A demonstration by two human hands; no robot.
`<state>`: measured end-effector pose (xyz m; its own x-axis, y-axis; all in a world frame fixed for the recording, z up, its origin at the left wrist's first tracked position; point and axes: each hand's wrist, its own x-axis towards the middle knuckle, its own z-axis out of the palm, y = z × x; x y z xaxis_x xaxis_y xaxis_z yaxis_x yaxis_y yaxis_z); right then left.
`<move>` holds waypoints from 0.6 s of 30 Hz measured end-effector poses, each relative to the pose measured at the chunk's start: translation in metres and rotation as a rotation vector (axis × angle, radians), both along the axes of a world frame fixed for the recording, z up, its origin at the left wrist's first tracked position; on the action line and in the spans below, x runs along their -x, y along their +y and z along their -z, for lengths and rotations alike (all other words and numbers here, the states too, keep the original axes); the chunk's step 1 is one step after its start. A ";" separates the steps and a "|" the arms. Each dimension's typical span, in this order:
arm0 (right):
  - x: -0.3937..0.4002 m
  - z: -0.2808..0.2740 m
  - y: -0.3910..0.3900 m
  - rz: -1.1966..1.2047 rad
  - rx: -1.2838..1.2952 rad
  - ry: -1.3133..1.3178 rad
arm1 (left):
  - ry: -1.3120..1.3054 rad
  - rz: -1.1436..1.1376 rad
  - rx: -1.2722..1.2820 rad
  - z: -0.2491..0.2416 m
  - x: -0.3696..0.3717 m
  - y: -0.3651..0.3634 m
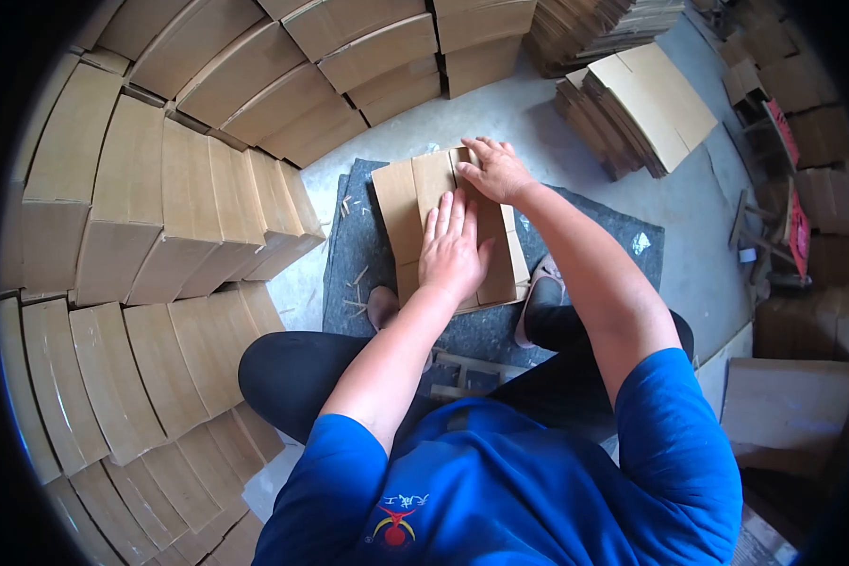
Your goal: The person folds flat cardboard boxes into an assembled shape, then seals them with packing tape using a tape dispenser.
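Observation:
A brown cardboard piece with fold lines (pixel 398 212) lies on a dark mat between my feet. My left hand (pixel 454 247) rests flat on its middle, fingers stretched out and pointing away from me. At the far right corner is my right hand (pixel 493 170), its fingers spread over the top edge and thumb lying on the cardboard. Neither hand grips anything that I can see. Part of the cardboard's right side is hidden under my right hand and forearm.
The dark mat (pixel 349 264) carries small scraps. Stacked cardboard boxes (pixel 127 170) wall the left and the back. A pile of flat cardboard (pixel 656 104) stands at the back right, with another stack (pixel 585 33) behind it. Pink-red items (pixel 799 231) sit at the far right.

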<state>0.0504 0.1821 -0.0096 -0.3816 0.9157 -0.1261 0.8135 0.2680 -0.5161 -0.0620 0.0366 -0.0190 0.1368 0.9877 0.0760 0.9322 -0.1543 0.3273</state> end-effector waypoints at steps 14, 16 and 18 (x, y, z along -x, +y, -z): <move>0.004 -0.043 0.029 -0.462 0.121 -0.563 | 0.002 0.193 0.448 -0.034 0.025 0.031; 0.009 -0.056 0.024 -0.474 0.129 -0.651 | 0.072 0.225 0.545 -0.050 0.028 0.049; 0.012 -0.057 0.027 -0.495 0.119 -0.672 | 0.209 0.325 0.826 -0.066 0.028 0.068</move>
<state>0.0388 0.2088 0.0476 -0.5448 0.6287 -0.5549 0.7606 0.6491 -0.0113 -0.0903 0.1048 0.0474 0.3497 0.6269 -0.6962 0.9364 -0.2113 0.2802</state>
